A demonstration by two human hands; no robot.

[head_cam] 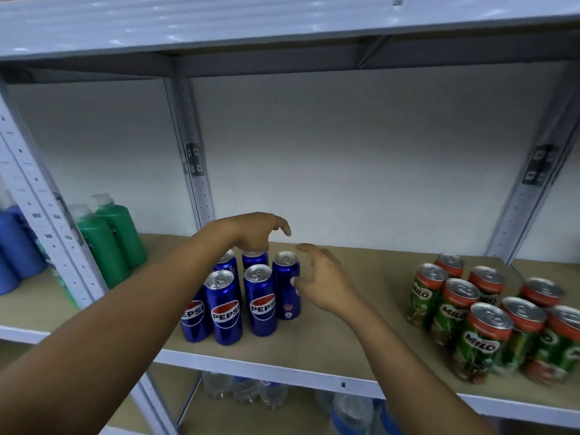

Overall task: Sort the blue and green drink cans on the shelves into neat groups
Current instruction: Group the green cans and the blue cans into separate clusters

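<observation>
So both hands are hovering loose: left hand point(255, 230) over the blue cans point(248, 296), right hand point(317, 284) thumb-touching the rightmost can point(287, 285), gripping nothing; nudging it gently inward seems best.

Grey metal shelving unit point(282, 29) against plain white wall point(345, 158). Perforated uprights point(191, 146) with dark bracket clips point(541, 164). Tan shelf board point(345, 334) edged in pale metal. Green bottles point(110, 237) and blue bottles point(15, 246) with clear caps in left bay. Clear plastic bottles point(244, 390) on lower tier. Even, soft light; glare streaks on top shelf.
</observation>
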